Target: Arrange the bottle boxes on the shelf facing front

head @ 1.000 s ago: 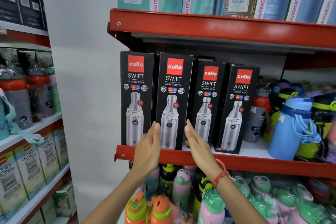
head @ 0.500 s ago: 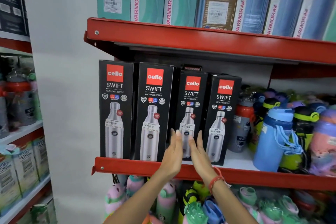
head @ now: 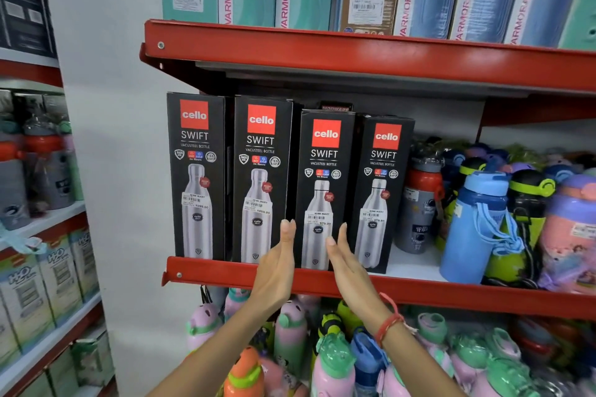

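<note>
Now four black Cello Swift bottle boxes stand upright in a row at the left end of the red-edged shelf, fronts out; the third box sits between both flat hands. Left hand lies along its left edge, right hand along its right edge, fingers straight and together, gripping nothing. Loose blue bottle and other colourful bottles crowd the shelf's right side

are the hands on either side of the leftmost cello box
No, the left hand and right hand flank the third box from the left.
</note>
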The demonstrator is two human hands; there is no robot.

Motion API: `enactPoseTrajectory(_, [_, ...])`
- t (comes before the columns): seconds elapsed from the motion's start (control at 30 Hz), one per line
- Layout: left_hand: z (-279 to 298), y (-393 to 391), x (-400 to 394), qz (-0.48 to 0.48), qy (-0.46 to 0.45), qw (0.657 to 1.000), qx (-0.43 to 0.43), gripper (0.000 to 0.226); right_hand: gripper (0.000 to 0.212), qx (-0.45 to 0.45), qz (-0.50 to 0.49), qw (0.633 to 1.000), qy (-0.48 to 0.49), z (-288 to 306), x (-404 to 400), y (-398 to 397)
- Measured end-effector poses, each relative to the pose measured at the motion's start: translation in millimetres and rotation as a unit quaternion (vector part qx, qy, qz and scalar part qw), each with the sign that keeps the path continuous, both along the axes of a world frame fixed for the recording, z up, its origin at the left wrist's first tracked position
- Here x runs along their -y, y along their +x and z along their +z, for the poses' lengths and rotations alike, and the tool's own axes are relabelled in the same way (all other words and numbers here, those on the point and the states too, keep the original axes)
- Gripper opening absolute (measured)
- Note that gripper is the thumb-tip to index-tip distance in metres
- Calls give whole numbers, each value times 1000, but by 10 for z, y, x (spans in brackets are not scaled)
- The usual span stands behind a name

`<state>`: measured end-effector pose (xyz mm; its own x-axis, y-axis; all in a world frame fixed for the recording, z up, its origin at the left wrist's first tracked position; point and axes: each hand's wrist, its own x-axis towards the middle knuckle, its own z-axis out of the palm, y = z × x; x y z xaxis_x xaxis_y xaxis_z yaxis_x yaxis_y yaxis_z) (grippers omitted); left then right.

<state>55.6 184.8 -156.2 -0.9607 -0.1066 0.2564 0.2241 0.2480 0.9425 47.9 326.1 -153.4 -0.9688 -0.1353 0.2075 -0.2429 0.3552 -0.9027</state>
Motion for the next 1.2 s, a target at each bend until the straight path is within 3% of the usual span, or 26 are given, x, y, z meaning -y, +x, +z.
enactPoseTrajectory(0.13, [-1, 57, -65, 22, -41, 999, -13, 87, 64, -1, 20, 1000, 24, 11, -106, 40])
enactPoseTrajectory(0.2, [-9, 118, -179, 85, -80, 991, -68, 76, 61, -17, 4, 1000, -11, 28, -179, 64])
enactPoseTrajectory(0.27, [19, 197, -332, 124, -79, 976, -158, 62, 54, -70, -65, 994, -46, 42, -269, 72])
enactPoseTrajectory(0.33, [48, 236, -507, 46, -39, 979, -196, 58, 48, -117, -154, 979, -65, 48, -393, 30])
enactPoseTrajectory(0.4, [63, 208, -702, -73, -16, 986, -149, 70, 45, -125, -203, 968, -80, 54, -530, -72])
enactPoseTrajectory(0.47, [50, 91, -865, -131, -18, 988, -83, 85, 49, -110, -207, 968, -93, 50, -653, -191])
enactPoseTrajectory(0.67, [28, -178, -1069, -132, 19, 991, 32, 97, 68, -45, -66, 993, -91, 25, -776, -362])
enactPoseTrajectory(0.8, [55, -163, -985, -117, -1, 992, 37, 92, 72, -33, -42, 998, -30, -8, -853, -320])
enactPoseTrajectory(0.97, [33, -31, -914, -112, -31, 992, 57, 99, 57, -29, -40, 999, -11, -40, -943, -144])
enactPoseTrajectory(1.2, [154, 271, -895, -140, -72, 987, 29, 86, 76, -53, -63, 997, -5, 134, -789, 120])
